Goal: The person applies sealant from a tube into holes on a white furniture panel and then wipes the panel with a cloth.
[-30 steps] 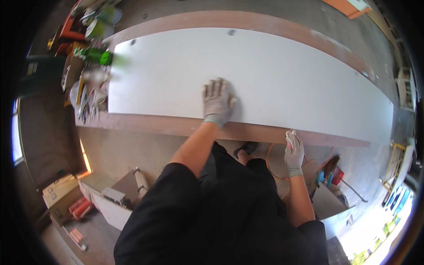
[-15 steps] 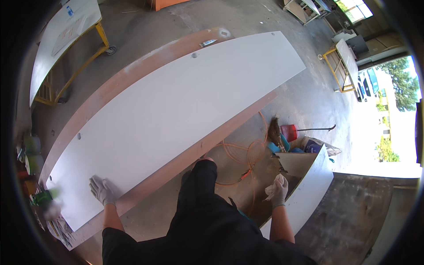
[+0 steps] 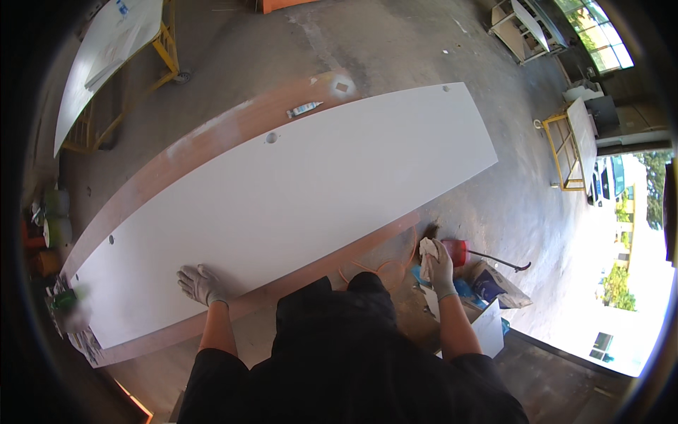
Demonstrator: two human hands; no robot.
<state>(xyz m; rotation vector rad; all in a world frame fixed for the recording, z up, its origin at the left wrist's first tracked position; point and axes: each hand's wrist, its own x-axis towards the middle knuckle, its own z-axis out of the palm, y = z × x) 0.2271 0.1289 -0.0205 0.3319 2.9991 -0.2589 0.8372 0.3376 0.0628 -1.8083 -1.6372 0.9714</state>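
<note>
The gloved left hand (image 3: 201, 284) lies open on the clean white panel (image 3: 296, 205); the right hand (image 3: 439, 267) grips a rag (image 3: 427, 251), wiping seemingly paused.

Bare grey concrete floor (image 3: 395, 49), stained and dusty. Yellow metal trolley (image 3: 166, 53) far up-left of the left fingers, carrying a pale panel. Another yellow frame (image 3: 565, 152) up-right of the right fingers. Bright daylight through windows (image 3: 593, 32) and an open doorway (image 3: 635, 283) beyond.
</note>
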